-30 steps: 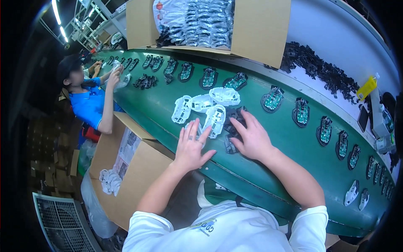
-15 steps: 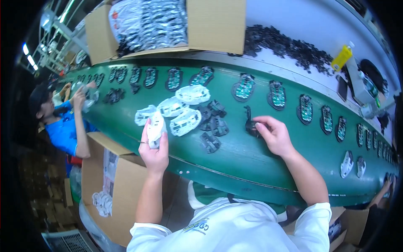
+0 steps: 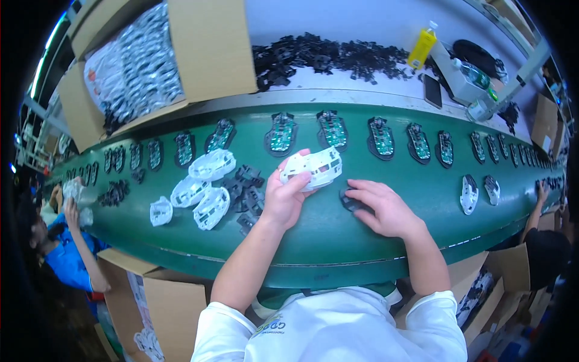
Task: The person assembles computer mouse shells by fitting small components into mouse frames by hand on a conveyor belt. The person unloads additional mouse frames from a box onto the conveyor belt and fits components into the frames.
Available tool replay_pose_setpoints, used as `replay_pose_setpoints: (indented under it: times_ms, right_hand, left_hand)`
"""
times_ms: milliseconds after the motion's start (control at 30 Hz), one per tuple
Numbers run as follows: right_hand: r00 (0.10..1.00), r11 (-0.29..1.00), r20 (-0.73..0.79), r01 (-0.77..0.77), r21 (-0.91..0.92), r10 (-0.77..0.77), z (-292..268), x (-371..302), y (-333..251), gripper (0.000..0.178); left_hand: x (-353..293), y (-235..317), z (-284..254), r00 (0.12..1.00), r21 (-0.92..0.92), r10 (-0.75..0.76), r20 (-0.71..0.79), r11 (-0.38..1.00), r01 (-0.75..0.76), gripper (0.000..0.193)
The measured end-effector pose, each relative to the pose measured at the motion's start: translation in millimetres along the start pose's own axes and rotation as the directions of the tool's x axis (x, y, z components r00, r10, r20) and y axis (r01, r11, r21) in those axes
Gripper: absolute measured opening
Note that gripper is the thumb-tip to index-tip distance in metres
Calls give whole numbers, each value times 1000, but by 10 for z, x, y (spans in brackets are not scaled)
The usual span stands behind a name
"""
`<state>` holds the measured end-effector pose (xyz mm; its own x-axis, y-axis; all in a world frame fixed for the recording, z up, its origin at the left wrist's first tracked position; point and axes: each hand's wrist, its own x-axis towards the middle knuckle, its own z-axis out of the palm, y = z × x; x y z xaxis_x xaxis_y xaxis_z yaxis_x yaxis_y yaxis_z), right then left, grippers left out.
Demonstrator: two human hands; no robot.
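Observation:
My left hand [image 3: 282, 202] is closed round a white computer-mouse shell [image 3: 324, 166], raised over the belt with its hollow, ribbed side showing. Just to its right, the fingers and thumb of my right hand [image 3: 384, 208] grip a small black plastic part [image 3: 348, 201], mostly covered by the fingers. The two held pieces are close together but apart. Left of my hands lie several more white shells [image 3: 211, 207], beside a loose heap of black plastic parts [image 3: 246, 188].
Mouse bases with green circuit boards [image 3: 332, 133] line the far side of the green conveyor belt [image 3: 313, 241]. Two white-and-black shells [image 3: 469, 194] lie at right. Behind are a carton [image 3: 214, 51], black parts [image 3: 325, 57] and a yellow bottle [image 3: 422, 47]. Co-workers sit at both sides.
The view has swung to the right. My left hand has brought the white shell up and rightward, near my right hand. The black part has turned and sits lower under my right fingers.

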<state>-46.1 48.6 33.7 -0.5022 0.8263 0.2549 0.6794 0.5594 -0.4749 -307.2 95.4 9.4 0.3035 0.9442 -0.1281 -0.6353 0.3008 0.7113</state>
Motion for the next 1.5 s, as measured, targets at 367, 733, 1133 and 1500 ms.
replay_pose_setpoints:
  times_ms: [367, 733, 1133, 1500]
  right_hand:
    - [965, 988, 215, 139, 59, -149, -434, 12, -50, 69]
    - [938, 458, -50, -121, 881, 343, 141, -72, -35, 53]
    - [917, 774, -212, -142, 618, 338, 321, 79, -323, 52]
    - [855, 216, 32, -167, 962, 518, 341, 119, -379, 59]
  left_hand:
    - [-92, -2, -141, 996, -86, -85, 3, 993, 85, 55]
    - [-174, -154, -173, 995, 79, 98, 11, 992, -99, 59]
    - [-319, -232, -103, 903, 586, 395, 169, 696, -414, 58]
    - [-430, -256, -47, 935, 505, 312, 172, 787, -355, 52]
